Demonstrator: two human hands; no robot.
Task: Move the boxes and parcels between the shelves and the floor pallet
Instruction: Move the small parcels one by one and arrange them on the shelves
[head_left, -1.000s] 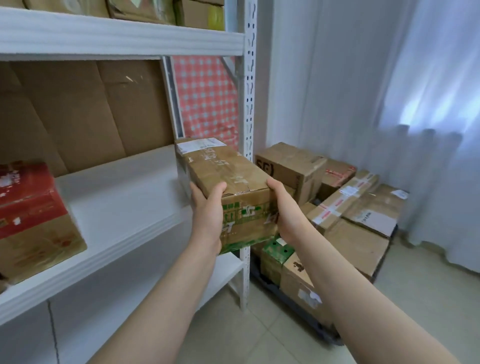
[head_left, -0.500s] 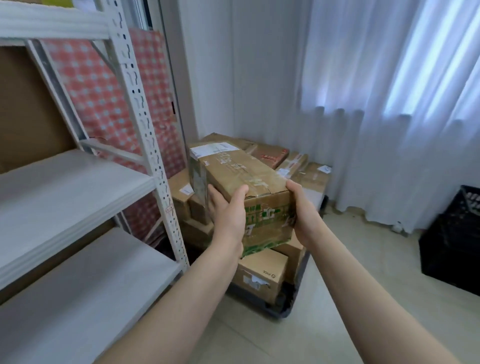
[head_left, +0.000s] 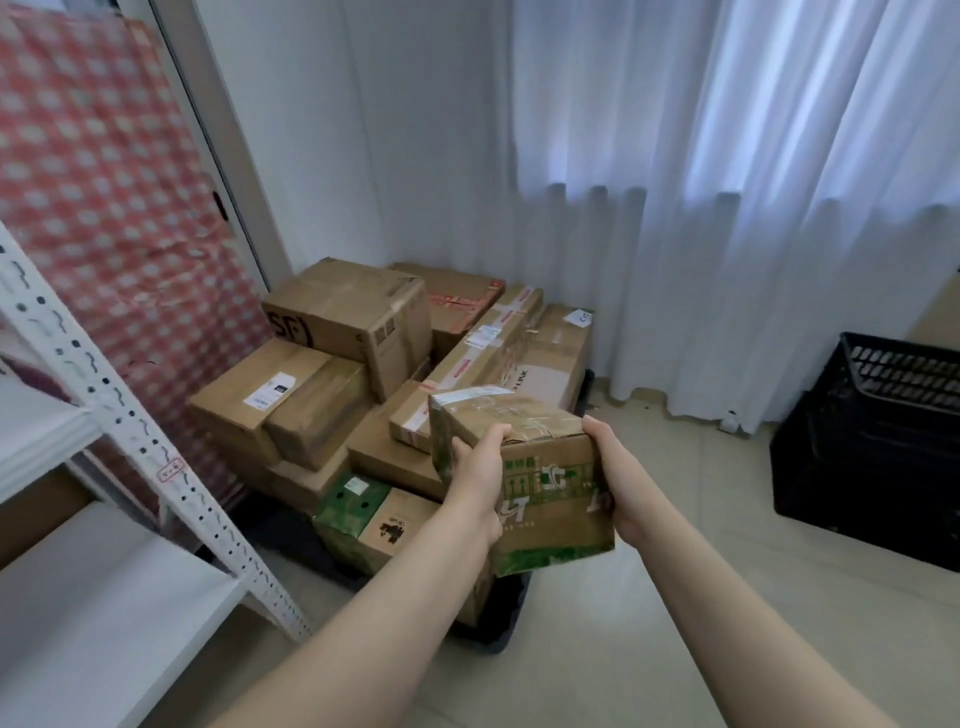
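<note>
I carry a brown cardboard box with green print (head_left: 550, 493) in the air, over the near right corner of the pile on the floor pallet (head_left: 498, 631). My left hand (head_left: 475, 480) grips its left side, thumb over the top edge. My right hand (head_left: 615, 475) grips its right side. The pallet is dark and low, mostly hidden under stacked brown boxes (head_left: 353, 317), one of them green-topped (head_left: 348, 501). The white metal shelves (head_left: 93, 597) stand at the left.
A black plastic crate (head_left: 878, 441) sits on the tiled floor at the right. White curtains (head_left: 727, 208) hang behind the pallet. A red checked sheet (head_left: 104, 208) leans behind the shelf post (head_left: 150, 452). Bare tiles lie between pallet and crate.
Both hands lifted the box off the middle shelf and swung it right, out over the pallet pile. My view turned right with it, away from the shelves.
</note>
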